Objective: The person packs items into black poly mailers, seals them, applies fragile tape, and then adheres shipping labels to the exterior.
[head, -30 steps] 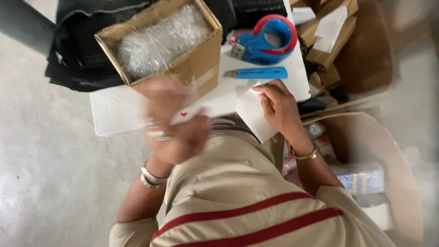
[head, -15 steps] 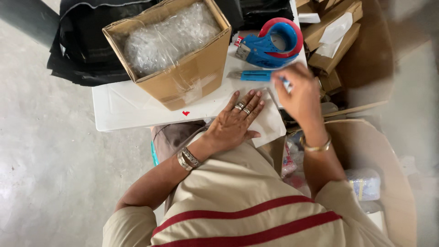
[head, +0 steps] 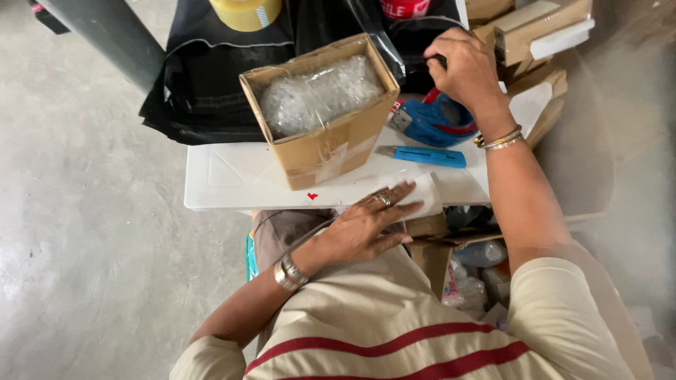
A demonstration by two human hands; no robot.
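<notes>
Tape dispenser (head: 436, 119): right hand (head: 465, 70) now atop, fingers curled on handle; left hand (head: 370, 222) stays flat, fingers spread.

Soft, even daylight fills the scene, with no hard shadows on the grey floor (head: 84, 232). The white table (head: 225, 183) is the brightest patch, close to washed out. The bubble wrap in the cardboard box (head: 331, 144) on it catches small glints. Beyond the box, the black bags (head: 204, 84) lose detail in darkness. The picture's right edge looks soft and smeared.
</notes>
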